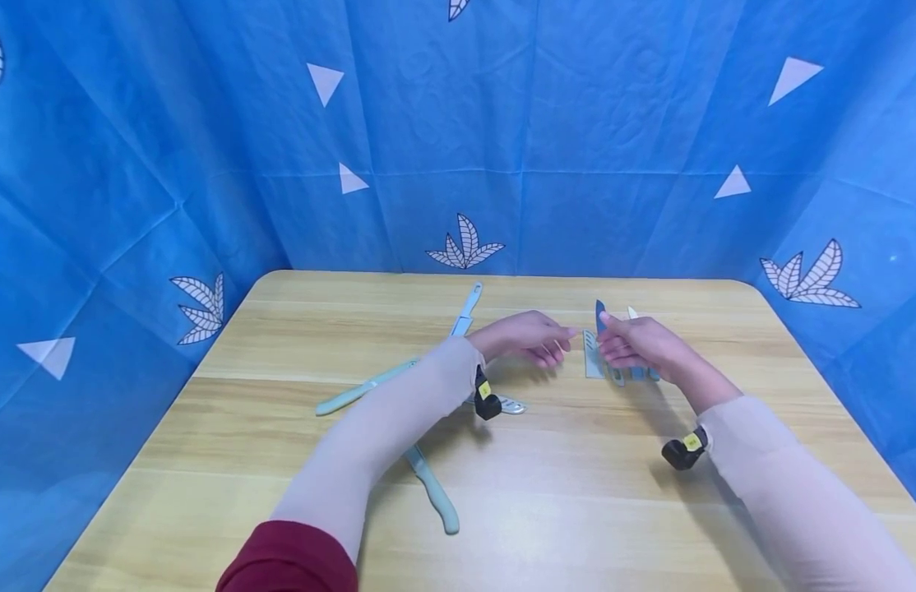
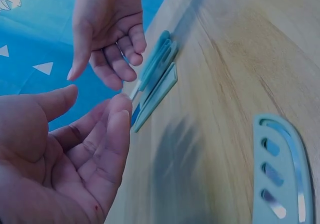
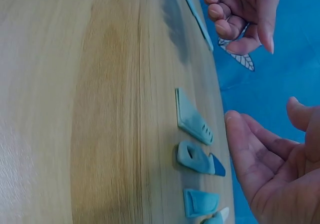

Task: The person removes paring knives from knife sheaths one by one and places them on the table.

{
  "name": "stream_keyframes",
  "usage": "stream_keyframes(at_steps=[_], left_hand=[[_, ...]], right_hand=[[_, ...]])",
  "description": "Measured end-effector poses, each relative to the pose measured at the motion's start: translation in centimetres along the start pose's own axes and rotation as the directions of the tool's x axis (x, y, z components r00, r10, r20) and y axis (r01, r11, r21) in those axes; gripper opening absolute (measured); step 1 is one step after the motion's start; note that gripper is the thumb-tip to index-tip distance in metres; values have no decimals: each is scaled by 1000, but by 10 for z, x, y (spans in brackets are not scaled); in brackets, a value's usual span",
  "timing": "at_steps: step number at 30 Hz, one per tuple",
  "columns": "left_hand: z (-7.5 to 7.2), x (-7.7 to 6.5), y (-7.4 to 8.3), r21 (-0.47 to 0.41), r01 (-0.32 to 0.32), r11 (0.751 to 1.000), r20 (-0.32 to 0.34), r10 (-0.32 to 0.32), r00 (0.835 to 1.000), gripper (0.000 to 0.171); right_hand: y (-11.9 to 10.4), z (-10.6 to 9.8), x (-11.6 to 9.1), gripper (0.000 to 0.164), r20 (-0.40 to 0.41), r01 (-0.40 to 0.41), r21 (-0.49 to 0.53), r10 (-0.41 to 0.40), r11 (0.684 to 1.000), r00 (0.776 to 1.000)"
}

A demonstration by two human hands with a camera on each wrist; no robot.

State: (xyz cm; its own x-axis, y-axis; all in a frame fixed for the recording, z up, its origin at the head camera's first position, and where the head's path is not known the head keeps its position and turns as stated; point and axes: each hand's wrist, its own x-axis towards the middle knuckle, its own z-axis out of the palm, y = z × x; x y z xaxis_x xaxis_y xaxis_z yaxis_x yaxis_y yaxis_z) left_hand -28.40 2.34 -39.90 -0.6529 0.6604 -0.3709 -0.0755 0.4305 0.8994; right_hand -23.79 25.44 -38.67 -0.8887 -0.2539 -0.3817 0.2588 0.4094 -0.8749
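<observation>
My left hand (image 1: pixel 530 339) hovers over the table's middle with loosely bent fingers and holds nothing. Facing it, my right hand (image 1: pixel 643 345) is also bare, its fingers relaxed. In the right wrist view both hands are apart from the tabletop things. Nearest the right hand lies a small knife (image 3: pixel 194 157) with a dark blue blade, partly covered by that hand in the head view. Beside it are a pale green slotted blade cover (image 3: pixel 192 118), a smaller cover (image 3: pixel 201 203) and a white-tipped small tool (image 3: pixel 215 218), cut off by the frame edge.
Left of the hands, a long light-green-handled knife (image 1: pixel 362 390), another knife (image 1: pixel 434 493) and a third knife (image 1: pixel 465 308) lie spread out, partly behind the left forearm. A slotted cover (image 2: pixel 277 169) rests near the left wrist. Blue curtain (image 1: pixel 443 123) encloses the wooden table (image 1: pixel 562 493).
</observation>
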Motion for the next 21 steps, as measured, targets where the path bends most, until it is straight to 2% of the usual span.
stream_keyframes(at_steps=[6, 12, 21], left_hand=[[-6, -12, 3, 4, -12, 1000, 14, 12, 1000, 43], [-12, -22, -1, 57, -47, 997, 18, 46, 999, 38], [-19, -45, -6, 132, -80, 988, -1, 80, 997, 39]], right_hand=[[-3, 6, -5, 73, 1, 50, -33, -50, 998, 999], [-7, 13, -9, 64, 0, 97, -66, -97, 993, 995], [-9, 22, -12, 52, 20, 156, -107, -155, 982, 988]])
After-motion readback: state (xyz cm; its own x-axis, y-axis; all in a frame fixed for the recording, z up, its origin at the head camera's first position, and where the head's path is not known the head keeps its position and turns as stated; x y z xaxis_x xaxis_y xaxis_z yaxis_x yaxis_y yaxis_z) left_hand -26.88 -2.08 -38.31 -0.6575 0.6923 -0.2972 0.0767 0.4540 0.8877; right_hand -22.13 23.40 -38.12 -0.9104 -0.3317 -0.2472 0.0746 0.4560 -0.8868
